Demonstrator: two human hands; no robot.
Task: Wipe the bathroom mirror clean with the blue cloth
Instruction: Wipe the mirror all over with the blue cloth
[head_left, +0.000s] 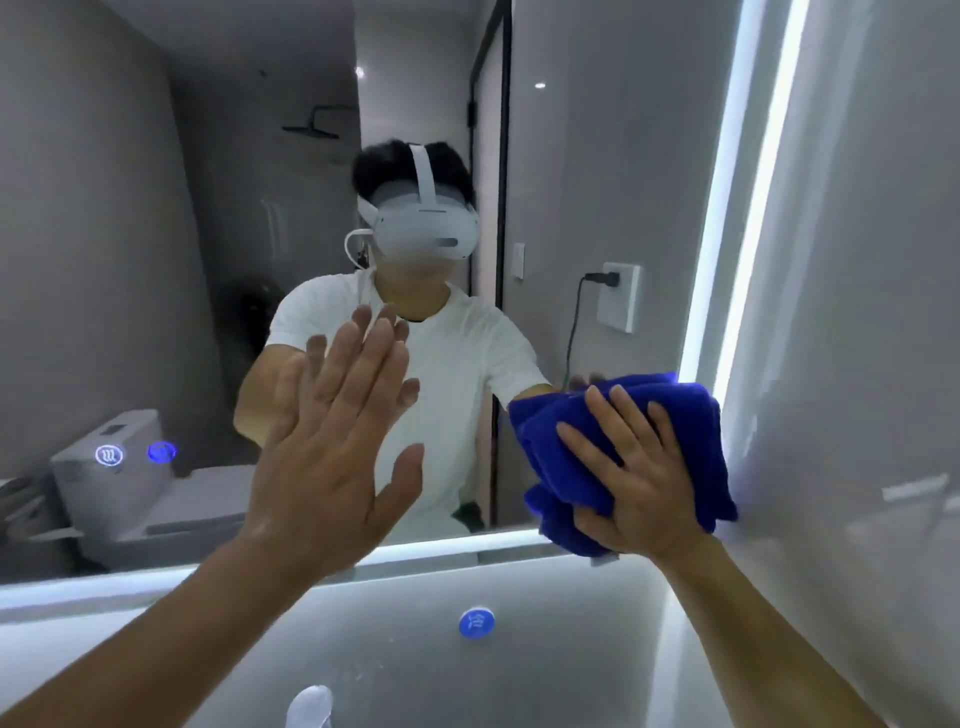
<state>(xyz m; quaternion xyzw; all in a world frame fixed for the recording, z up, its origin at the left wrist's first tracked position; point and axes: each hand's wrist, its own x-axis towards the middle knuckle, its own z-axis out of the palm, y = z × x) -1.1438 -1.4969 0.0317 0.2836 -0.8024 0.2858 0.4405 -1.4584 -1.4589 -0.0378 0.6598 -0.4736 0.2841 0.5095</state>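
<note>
— What is in your grip?

— Nothing is clenched. My right hand (634, 467) lies spread on the blue cloth (691, 431), fingers straight, pressing its bunched folds against the mirror (104, 208) in the lower right corner. My left hand (332, 467) is flat on the glass too, bare, fingers together and straight, well to the left of the cloth.

— Any basin or tub, and what does it hold?

— Under both wrists is a white surface (545, 649) (basin or ledge, I cannot tell which). A blue round marker (476, 622) sits on it between my forearms, and the top of a tap (310, 706) shows nearer me.

— What crowds the cloth?

— A lit strip (727, 234) runs up the mirror's edge just right of it, and the grey wall (857, 260) stands beyond that, touching the cloth's far side. Above my knuckles the glass reflects a socket (618, 296) with a plug in it. Two glowing touch icons (109, 455) sit left of my left hand, over a reflected toilet (130, 499).
</note>
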